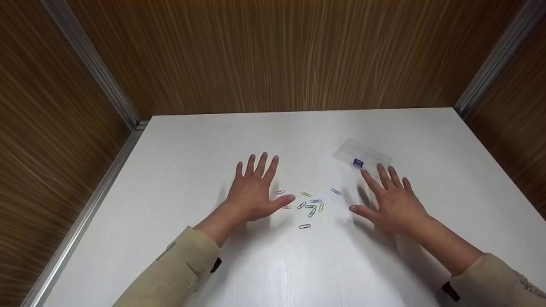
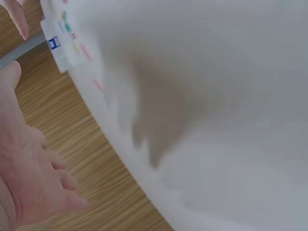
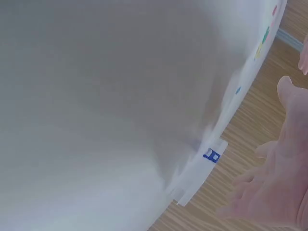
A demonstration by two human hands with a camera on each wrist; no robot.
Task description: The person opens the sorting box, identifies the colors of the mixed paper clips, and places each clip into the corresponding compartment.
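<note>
We see both hands flat, fingers spread, holding nothing: left hand (image 1: 252, 192) & right hand (image 1: 390, 197) flank thin wire paper clips (image 1: 310, 206), multicoloured, on smooth white table (image 1: 192, 145). Clear rectangular plastic box (image 1: 361, 155) lies far right.

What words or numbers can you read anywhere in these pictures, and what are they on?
None can be read for certain.
Blue label on the clear plastic box: too small and blurred to read.
Dark lettering on the right sleeve: cut off at the edge, unreadable.
Faint mark on the left sleeve: too faint to read.
The paper clips and white table bear no writing.
</note>
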